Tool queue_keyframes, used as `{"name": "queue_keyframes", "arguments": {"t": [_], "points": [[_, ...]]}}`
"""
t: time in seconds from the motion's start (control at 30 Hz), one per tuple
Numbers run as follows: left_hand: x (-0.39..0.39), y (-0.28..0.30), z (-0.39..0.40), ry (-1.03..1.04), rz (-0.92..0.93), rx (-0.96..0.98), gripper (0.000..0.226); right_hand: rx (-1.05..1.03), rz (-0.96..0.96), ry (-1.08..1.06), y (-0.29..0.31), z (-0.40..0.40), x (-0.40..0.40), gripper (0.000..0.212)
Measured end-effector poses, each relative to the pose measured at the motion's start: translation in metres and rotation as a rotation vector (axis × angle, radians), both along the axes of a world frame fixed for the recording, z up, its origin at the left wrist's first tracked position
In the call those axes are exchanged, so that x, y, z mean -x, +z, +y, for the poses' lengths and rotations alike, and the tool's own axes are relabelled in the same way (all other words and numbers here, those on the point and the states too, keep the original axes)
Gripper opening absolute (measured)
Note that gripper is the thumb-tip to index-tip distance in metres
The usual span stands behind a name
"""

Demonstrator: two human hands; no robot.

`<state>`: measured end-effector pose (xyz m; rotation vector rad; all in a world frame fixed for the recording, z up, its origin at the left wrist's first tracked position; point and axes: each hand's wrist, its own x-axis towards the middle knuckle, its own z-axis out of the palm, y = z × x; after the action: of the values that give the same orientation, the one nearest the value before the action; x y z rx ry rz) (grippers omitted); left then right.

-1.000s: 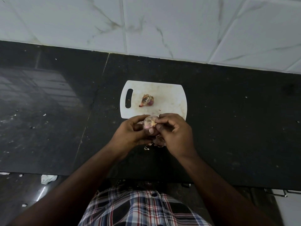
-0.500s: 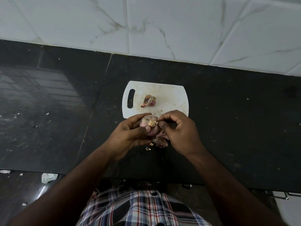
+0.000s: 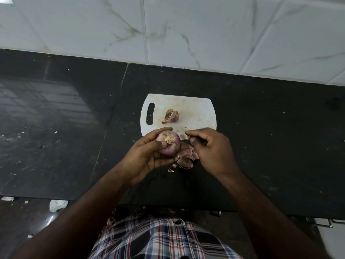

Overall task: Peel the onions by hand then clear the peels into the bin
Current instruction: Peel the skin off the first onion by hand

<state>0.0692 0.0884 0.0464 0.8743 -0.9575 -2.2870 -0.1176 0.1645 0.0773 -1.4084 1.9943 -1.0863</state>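
Observation:
My left hand (image 3: 149,156) grips a partly peeled red onion (image 3: 169,144) just in front of the white cutting board (image 3: 197,111), root end facing up. My right hand (image 3: 211,148) is a short way right of the onion, fingers curled. Its thumb and forefinger pinch what looks like a thin strip of onion skin. A pile of loose peels (image 3: 185,156) lies on the black counter (image 3: 270,146) between and below my hands. A second, smaller onion (image 3: 171,116), with its dry skin on, sits on the board. No bin is in view.
A white marble-tiled wall (image 3: 186,30) backs the counter. Small scraps dot the counter's left side (image 3: 55,132). Crumpled white paper (image 3: 57,205) lies on the floor at lower left. Metal drawer handles (image 3: 321,222) show below the counter's front edge at right.
My right hand has come off the onion and moved right, away from it. My left hand has turned the onion slightly and keeps holding it.

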Motion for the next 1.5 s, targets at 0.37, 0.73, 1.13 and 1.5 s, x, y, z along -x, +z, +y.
{"name": "queue_keyframes", "arguments": {"t": [0.37,0.73,1.13,1.5], "points": [[-0.001,0.001,0.0,0.005,0.045,-0.06,0.056,-0.021,-0.434,-0.086,-0.007,-0.005,-0.016,0.021],[-0.007,-0.005,-0.004,0.013,0.064,-0.118,0.055,-0.208,-0.277,0.083,-0.01,-0.001,-0.002,0.043],[-0.016,-0.001,-0.009,-0.189,0.034,0.159,0.075,-0.109,-0.633,0.1,-0.008,-0.016,-0.013,0.025],[-0.009,-0.001,-0.015,-0.132,-0.067,0.206,0.069,-0.094,-0.55,0.146,-0.006,-0.023,-0.01,0.045]]}}
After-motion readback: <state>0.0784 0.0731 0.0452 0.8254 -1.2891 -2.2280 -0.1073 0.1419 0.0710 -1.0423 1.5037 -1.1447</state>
